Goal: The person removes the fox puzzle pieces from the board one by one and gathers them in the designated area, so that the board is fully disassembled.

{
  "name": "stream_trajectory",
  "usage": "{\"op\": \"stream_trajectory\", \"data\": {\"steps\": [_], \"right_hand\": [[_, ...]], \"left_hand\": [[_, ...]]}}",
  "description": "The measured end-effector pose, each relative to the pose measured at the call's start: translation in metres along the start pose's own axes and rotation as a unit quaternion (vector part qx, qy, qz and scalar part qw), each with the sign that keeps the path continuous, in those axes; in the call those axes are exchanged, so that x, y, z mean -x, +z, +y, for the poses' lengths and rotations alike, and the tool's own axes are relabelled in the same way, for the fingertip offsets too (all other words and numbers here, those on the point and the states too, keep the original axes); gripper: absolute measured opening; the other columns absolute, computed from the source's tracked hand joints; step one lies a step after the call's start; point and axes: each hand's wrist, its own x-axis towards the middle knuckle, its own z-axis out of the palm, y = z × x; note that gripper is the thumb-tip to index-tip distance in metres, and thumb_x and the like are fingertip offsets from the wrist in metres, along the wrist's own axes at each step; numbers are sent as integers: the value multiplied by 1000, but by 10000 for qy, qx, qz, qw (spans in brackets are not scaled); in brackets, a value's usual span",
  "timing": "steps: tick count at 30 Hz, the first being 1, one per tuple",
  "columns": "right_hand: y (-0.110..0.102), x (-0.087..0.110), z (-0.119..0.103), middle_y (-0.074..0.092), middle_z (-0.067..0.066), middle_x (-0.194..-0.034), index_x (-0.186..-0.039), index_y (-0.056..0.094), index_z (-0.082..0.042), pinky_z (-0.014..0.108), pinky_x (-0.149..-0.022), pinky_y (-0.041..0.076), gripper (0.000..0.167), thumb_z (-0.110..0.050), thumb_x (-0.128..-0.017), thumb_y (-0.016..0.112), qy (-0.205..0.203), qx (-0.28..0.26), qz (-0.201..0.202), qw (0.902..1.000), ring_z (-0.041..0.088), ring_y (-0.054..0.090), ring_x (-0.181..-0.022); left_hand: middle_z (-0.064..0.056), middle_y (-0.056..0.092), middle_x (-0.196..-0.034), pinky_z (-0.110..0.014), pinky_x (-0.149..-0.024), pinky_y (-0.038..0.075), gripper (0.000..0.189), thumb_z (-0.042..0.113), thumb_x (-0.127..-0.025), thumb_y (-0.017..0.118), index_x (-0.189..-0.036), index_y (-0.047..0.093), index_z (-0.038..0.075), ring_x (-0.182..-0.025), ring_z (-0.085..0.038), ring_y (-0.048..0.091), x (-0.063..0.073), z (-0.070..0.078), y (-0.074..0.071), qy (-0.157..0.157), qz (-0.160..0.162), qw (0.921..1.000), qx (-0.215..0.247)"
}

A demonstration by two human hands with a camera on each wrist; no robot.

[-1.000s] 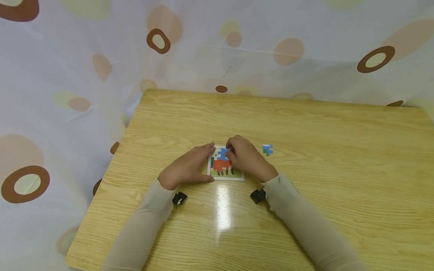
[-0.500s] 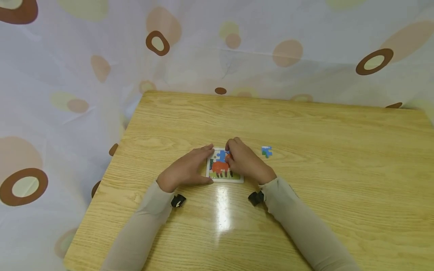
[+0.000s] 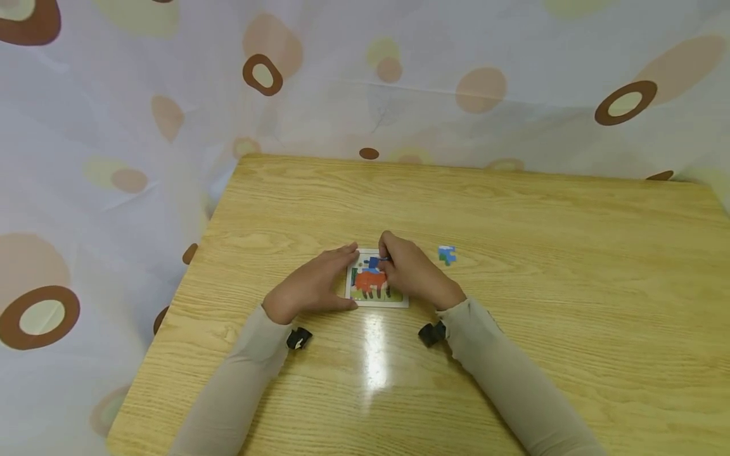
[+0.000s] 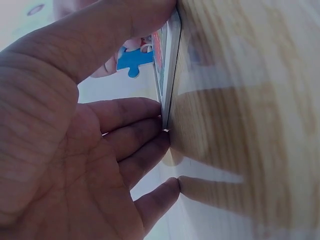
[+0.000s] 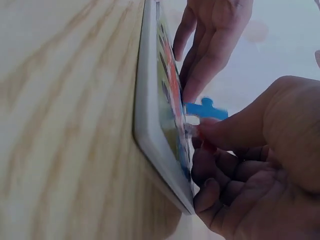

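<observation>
A small jigsaw puzzle board (image 3: 379,304) with a white frame and a red-orange animal picture lies flat on the table. My left hand (image 3: 310,282) holds it along the left side, thumb at the near corner and fingers at the far one. My right hand (image 3: 419,272) pinches a blue jigsaw piece (image 5: 207,110) with some red on it. That piece is tilted up, sticking out from the board's face in both wrist views; the right fingers hide part of it. Just right of the right hand lies a loose blue, white and green jigsaw piece (image 3: 447,254).
The wooden table (image 3: 542,253) extends far to the right. A pale spotted cloth (image 3: 319,114) hangs behind it and along the left side. Black wrist devices (image 3: 299,338) sit at both cuffs.
The blue piece in the right hand has tipped up off the board and looks darker from above. The left hand keeps its hold, and the loose piece stays where it was.
</observation>
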Motion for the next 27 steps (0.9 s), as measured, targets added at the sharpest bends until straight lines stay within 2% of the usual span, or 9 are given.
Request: {"op": "stream_trajectory", "data": {"steps": [4, 8, 10, 14, 18, 23, 27], "right_hand": [[-1, 2, 6, 56, 7, -83, -103, 46, -6, 32, -61, 43, 14, 3, -102, 57, -237, -322, 157, 9991, 17, 52, -66], [-9, 10, 16, 57, 8, -86, -109, 49, -4, 34, -63, 45, 13, 1, -102, 59, -527, -280, 466, 9971, 19, 52, -69], [-19, 18, 23, 61, 9, -90, -109, 53, -4, 35, -66, 48, 12, 2, -102, 60, -511, -195, 663, 9963, 19, 56, -74], [-46, 36, 37, 66, 10, -94, -107, 59, -2, 36, -72, 50, 12, 4, -99, 64, -295, 21, 1032, 9942, 22, 60, -81], [-72, 55, 52, 65, 11, -91, -105, 61, -3, 32, -68, 47, 11, 3, -98, 68, -13, 255, 1244, 9919, 22, 57, -77], [-93, 70, 66, 68, 11, -94, -108, 64, -6, 33, -69, 47, 9, -4, -100, 67, 448, 414, 1113, 9919, 23, 58, -80], [-101, 74, 80, 68, 13, -96, -109, 65, -5, 31, -67, 47, 8, -5, -101, 66, 706, 423, 903, 9925, 24, 58, -80]], "left_hand": [[-14, 25, -168, -46, -122, 26, 94, 27, -85, 88, -157, 37, -4, -154, -32, 25, 0, 0, 0, -41, -6, 10000, 50], [-14, 26, -168, -46, -122, 27, 94, 26, -84, 89, -157, 37, -4, -154, -32, 26, 0, 1, 0, -76, 4, 10000, 24], [-13, 26, -168, -46, -122, 26, 94, 26, -84, 89, -158, 37, -3, -154, -32, 25, 1, 2, -1, -79, -20, 10000, -17], [-13, 25, -169, -46, -123, 25, 94, 26, -85, 88, -158, 36, -3, -155, -32, 25, 1, 3, -2, -71, -78, 9999, -39], [-14, 25, -169, -47, -123, 24, 94, 27, -85, 88, -158, 37, -4, -154, -33, 25, 2, 2, -3, -48, -74, 9999, -102], [-14, 26, -168, -47, -123, 25, 94, 27, -85, 88, -157, 37, -4, -154, -34, 26, 2, 0, -4, -17, -39, 9999, -103], [-14, 26, -168, -48, -123, 25, 94, 27, -85, 88, -158, 37, -4, -154, -34, 26, 2, -1, -2, -12, -72, 10000, -31]]}}
